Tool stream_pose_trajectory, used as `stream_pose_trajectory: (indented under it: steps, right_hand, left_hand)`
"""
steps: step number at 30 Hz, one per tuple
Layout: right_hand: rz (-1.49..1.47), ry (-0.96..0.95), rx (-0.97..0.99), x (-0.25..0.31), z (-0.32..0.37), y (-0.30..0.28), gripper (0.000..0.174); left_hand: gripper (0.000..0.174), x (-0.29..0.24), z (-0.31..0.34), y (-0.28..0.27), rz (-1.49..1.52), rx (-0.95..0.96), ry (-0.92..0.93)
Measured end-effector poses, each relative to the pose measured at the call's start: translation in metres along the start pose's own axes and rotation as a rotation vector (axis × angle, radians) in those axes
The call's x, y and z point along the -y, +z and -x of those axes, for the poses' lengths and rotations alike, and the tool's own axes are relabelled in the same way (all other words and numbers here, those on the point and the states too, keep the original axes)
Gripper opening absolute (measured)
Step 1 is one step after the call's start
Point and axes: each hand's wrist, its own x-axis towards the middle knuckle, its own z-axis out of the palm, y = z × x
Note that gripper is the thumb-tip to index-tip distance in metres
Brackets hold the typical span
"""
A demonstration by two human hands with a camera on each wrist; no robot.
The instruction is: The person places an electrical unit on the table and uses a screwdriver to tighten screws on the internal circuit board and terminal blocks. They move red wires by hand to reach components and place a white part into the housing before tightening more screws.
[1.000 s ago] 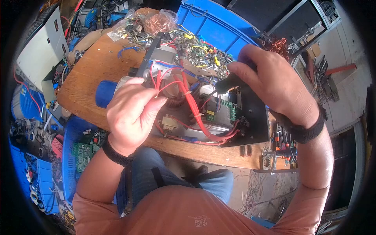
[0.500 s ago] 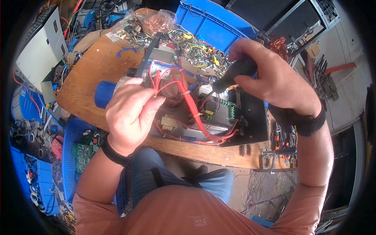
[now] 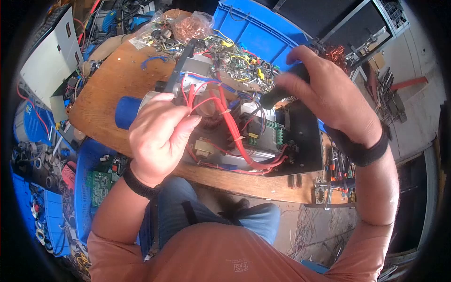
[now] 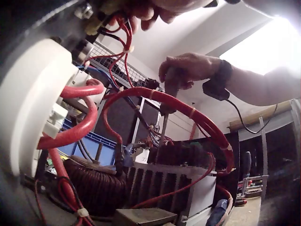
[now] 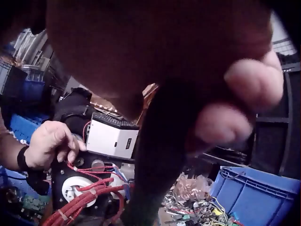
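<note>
An opened electrical unit with a black metal panel (image 3: 305, 152) lies across the wooden table. My left hand (image 3: 162, 129) pinches thin red wires (image 3: 201, 104) at the unit's left part. In my right hand (image 3: 336, 96) is a screwdriver (image 3: 274, 97) with a thick black handle, gripped from above. Its shaft (image 4: 163, 133) points down behind the finned metal heatsink (image 4: 160, 188) in the left wrist view; the tip is hidden there. A thick red cable bundle (image 3: 229, 124) runs over the unit, past a copper coil (image 4: 94, 186). Green terminal blocks (image 3: 280, 136) sit near the panel.
Wire and metal scraps (image 3: 244, 66) are heaped behind the unit, before a blue crate (image 3: 256, 28). A blue basket (image 3: 83, 188) with circuit boards stands at the lower left. Hand tools (image 3: 340, 176) lie off the table's right end. A blue cylinder (image 3: 126, 113) is left of the unit.
My right hand has shifted its fingers around the screwdriver handle, opening them somewhat and closing in again. The handle has tilted slightly. My left hand stays in place at the red wires.
</note>
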Motion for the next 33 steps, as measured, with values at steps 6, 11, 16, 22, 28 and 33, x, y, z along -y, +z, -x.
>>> stream_pose_trajectory:
  steps: [6, 11, 16, 22, 28, 33]
  right_hand:
    - [-0.149, -0.184, -0.040, -0.006, 0.002, 0.001, 0.025]
    - [0.106, 0.210, 0.103, 0.007, -0.001, -0.009, 0.025]
    - [-0.165, -0.120, -0.010, -0.003, 0.006, 0.001, 0.028]
    - [0.010, 0.062, 0.018, -0.002, 0.001, -0.004, 0.036]
    - [0.070, 0.070, -0.001, -0.003, 0.004, -0.003, 0.034]
    - [0.063, -0.006, 0.022, -0.007, -0.001, -0.006, 0.035]
  left_hand:
    - [0.016, 0.001, 0.001, 0.001, 0.002, 0.010, -0.004]
    - [0.016, 0.001, 0.001, 0.000, -0.007, 0.008, -0.001]
    - [0.017, 0.000, 0.002, 0.000, -0.005, 0.012, -0.026]
    - [0.017, 0.001, 0.002, 0.000, -0.001, 0.016, -0.027]
    - [0.016, 0.001, 0.004, 0.000, 0.002, 0.014, -0.038]
    - [0.015, -0.001, 0.001, 0.000, -0.013, 0.002, -0.017]
